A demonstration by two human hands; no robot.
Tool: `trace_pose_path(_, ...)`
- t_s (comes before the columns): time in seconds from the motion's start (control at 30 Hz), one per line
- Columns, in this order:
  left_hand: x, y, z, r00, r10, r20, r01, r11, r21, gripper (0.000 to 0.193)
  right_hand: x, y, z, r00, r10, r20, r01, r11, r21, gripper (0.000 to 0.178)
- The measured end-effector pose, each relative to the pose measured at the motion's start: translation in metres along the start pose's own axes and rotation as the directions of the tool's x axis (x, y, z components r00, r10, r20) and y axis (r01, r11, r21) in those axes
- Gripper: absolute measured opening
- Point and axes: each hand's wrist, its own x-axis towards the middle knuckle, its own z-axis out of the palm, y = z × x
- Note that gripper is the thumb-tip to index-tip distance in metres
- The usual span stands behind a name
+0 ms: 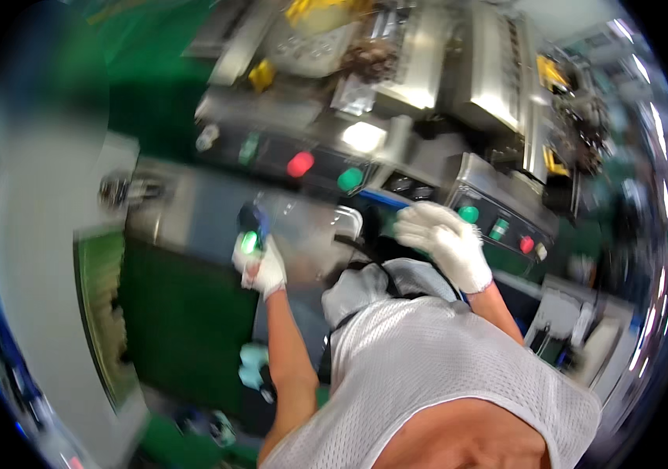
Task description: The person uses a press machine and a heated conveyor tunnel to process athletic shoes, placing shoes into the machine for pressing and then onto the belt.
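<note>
Head view, tilted and badly smeared: my left hand [259, 264], in a white knit glove, is closed around a small dark handheld device [250, 228] with a glowing green light, the fingers wrapped about its lower end so it sticks up out of my fist. Just past it, farther from me, runs the dark control panel [310, 168] with a red button [300, 164] and a green button [350, 179]. My right hand [443, 242], also gloved, rests with fingers curled loosely on the edge of the metal machine housing [490, 187], near another green button [468, 213]; I cannot tell whether it pinches anything. Below my left fist lies the green mat [185, 320]. My worry: with my head swinging like this, the device could knock a button, or my right glove could snag on the housing edge.
</note>
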Motion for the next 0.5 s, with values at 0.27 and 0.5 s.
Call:
trace_pose_path(0.27,-0.018,-0.017,-0.007,0.973,0.165,-0.161,-0.124,0.963,0.241,0.08,0.015,0.026,0.004,0.934,0.168,0.315,-0.141,0.984,-0.107,0.071)
trace_pose_path(0.5,-0.168,-0.016,-0.035,0.983,-0.144,-0.114,0.169,0.953,0.252,0.075,0.027,0.025,0.011,0.854,0.274,0.442,-0.174,0.952,-0.254,0.069)
